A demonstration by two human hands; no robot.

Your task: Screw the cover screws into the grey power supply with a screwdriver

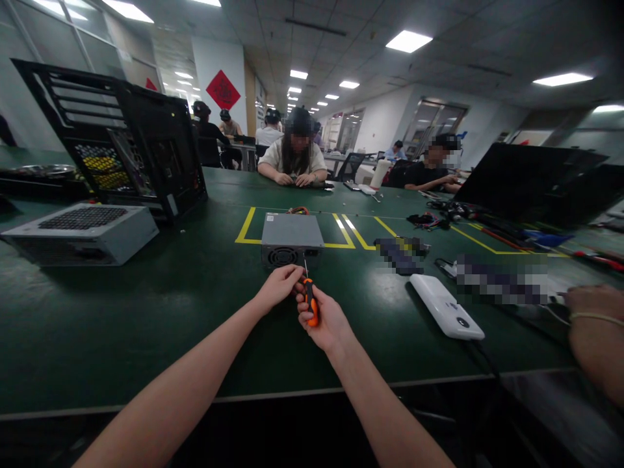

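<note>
A grey computer power supply [293, 229] sits on the green table in front of me, its fan grille and socket side facing me. My right hand [327, 320] is closed round the orange and black handle of a screwdriver [312, 304]. The thin shaft points away from me, its tip at the socket side of the power supply; whether it sits in a screw I cannot tell. My left hand [280, 286] is beside the shaft with its fingers pinched together close to the power supply's near face. What these fingers hold, if anything, is too small to make out.
Left stand another power supply [97, 227] and an open black computer case [166, 149]. Yellow tape [246, 227] marks the green table [234, 364]. Right lie a white power bank-like device [446, 305], cables [429, 221] and a person's hand [595, 312]. Another person [292, 156] sits opposite.
</note>
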